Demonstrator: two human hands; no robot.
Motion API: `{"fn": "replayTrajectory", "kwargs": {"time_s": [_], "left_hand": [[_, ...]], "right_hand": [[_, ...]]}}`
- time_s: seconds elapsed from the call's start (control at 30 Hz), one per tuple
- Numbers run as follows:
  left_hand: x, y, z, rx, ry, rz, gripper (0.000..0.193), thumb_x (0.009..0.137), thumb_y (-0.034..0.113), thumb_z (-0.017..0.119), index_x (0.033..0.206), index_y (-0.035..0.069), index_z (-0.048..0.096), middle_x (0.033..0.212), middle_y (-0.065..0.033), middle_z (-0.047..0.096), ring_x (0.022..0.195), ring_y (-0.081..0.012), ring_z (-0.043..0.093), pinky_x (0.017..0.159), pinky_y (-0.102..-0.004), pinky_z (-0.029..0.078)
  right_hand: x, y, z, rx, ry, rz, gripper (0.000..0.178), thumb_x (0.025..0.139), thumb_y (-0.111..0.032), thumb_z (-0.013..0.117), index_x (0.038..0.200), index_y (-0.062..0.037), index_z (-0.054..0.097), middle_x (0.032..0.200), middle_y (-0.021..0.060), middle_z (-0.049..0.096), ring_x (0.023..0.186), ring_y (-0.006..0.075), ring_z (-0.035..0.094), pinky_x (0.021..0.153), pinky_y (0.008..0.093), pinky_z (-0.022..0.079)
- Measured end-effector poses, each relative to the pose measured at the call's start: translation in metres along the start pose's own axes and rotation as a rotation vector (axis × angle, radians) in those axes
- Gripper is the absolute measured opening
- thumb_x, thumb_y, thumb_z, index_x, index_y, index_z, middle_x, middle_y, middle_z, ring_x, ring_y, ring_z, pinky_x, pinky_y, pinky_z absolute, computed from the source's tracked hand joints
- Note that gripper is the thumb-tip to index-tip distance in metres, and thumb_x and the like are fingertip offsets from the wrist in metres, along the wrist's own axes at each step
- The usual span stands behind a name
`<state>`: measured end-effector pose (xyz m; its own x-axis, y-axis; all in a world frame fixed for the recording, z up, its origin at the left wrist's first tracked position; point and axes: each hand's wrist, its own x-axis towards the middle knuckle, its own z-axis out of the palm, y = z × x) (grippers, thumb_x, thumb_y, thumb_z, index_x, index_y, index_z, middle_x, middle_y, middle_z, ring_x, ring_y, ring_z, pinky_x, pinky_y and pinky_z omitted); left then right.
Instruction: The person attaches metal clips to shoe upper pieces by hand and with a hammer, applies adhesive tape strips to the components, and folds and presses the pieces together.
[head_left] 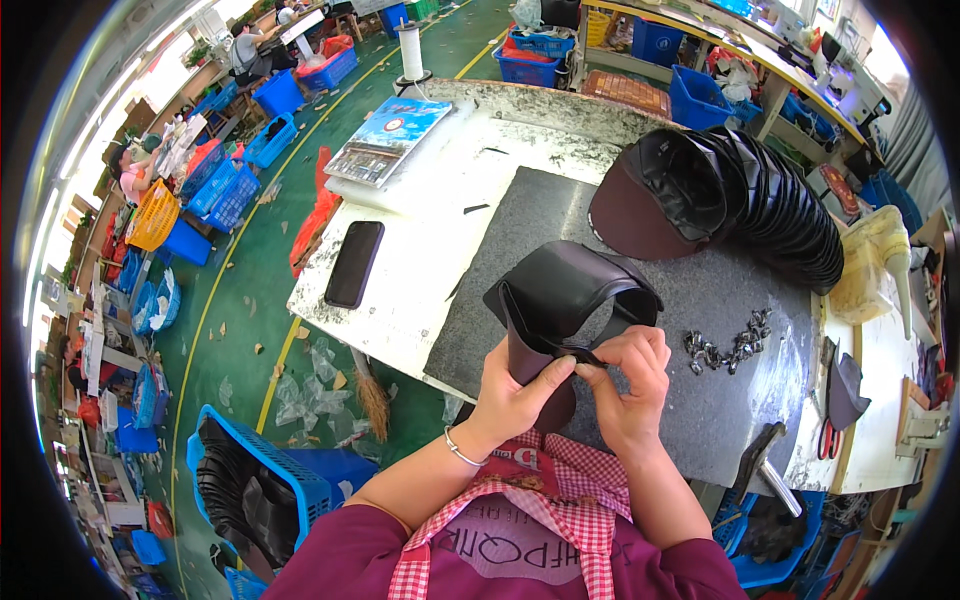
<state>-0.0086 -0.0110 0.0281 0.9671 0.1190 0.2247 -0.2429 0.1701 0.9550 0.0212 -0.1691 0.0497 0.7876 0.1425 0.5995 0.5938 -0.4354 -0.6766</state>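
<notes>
Above the near edge of the dark work slab I hold a black leather-like piece (pixel 560 290), curved into a loop with a dark brown inner face. My left hand (pixel 515 390) grips its lower left side, thumb pressed on the edge. The fingers of my right hand (pixel 630 380) pinch that same edge close to the left thumb. Whether anything small sits between the fingertips is hidden. Beyond lies a long nested stack of similar black pieces (pixel 780 200), the front one showing a rounded brown panel (pixel 635 205). Small shiny metal fittings (pixel 728 345) lie in a pile to the right.
A hammer (pixel 765 470) and red-handled scissors (pixel 829 438) lie at the right, near a cloudy plastic bottle (pixel 875 265). On the white tabletop are a phone (pixel 354 264) and a booklet (pixel 390 140). A blue basket (pixel 300 490) of black pieces stands low left.
</notes>
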Motion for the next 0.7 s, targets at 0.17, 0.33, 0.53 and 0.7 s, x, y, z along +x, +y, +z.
{"fn": "replayTrajectory", "kwargs": {"time_s": [0.17,0.33,0.53,0.7], "left_hand": [[0.005,0.001,-0.003,-0.099,0.028,-0.033,0.024,0.093,0.011,0.075,0.111,0.000,0.064,0.102,-0.0045,0.071,0.091,-0.0095,0.064,0.082,-0.0273,0.051],[0.012,0.017,-0.007,-0.025,-0.005,-0.176,0.016,0.091,0.010,0.077,0.101,0.000,0.071,0.092,-0.0033,0.073,0.081,-0.0074,0.064,0.073,-0.0238,0.051],[0.016,0.025,-0.007,-0.425,-0.006,-0.377,0.017,0.087,0.006,0.079,0.102,0.001,0.072,0.094,-0.0046,0.073,0.085,-0.0097,0.066,0.075,-0.0252,0.052],[0.015,0.021,-0.004,-0.550,0.038,-0.433,0.017,0.087,0.003,0.077,0.103,0.002,0.072,0.097,-0.0055,0.074,0.087,-0.0120,0.068,0.077,-0.0270,0.053]], "right_hand": [[0.003,0.004,0.006,-0.040,0.004,-0.053,0.022,0.068,-0.005,0.082,0.082,-0.0111,0.066,0.085,-0.0010,0.064,0.092,0.0236,0.054,0.086,0.0392,0.034],[0.008,0.006,0.005,-0.114,0.032,-0.151,0.022,0.068,-0.008,0.082,0.084,-0.0125,0.068,0.087,-0.0021,0.064,0.093,0.0229,0.054,0.087,0.0393,0.033],[0.009,0.000,0.007,-0.136,0.056,-0.189,0.023,0.066,-0.007,0.083,0.082,-0.0119,0.066,0.084,-0.0005,0.064,0.092,0.0238,0.056,0.087,0.0391,0.035],[0.009,0.002,0.008,-0.130,0.053,-0.184,0.019,0.069,-0.009,0.080,0.083,-0.0127,0.069,0.085,-0.0027,0.063,0.091,0.0220,0.055,0.089,0.0399,0.032]]}}
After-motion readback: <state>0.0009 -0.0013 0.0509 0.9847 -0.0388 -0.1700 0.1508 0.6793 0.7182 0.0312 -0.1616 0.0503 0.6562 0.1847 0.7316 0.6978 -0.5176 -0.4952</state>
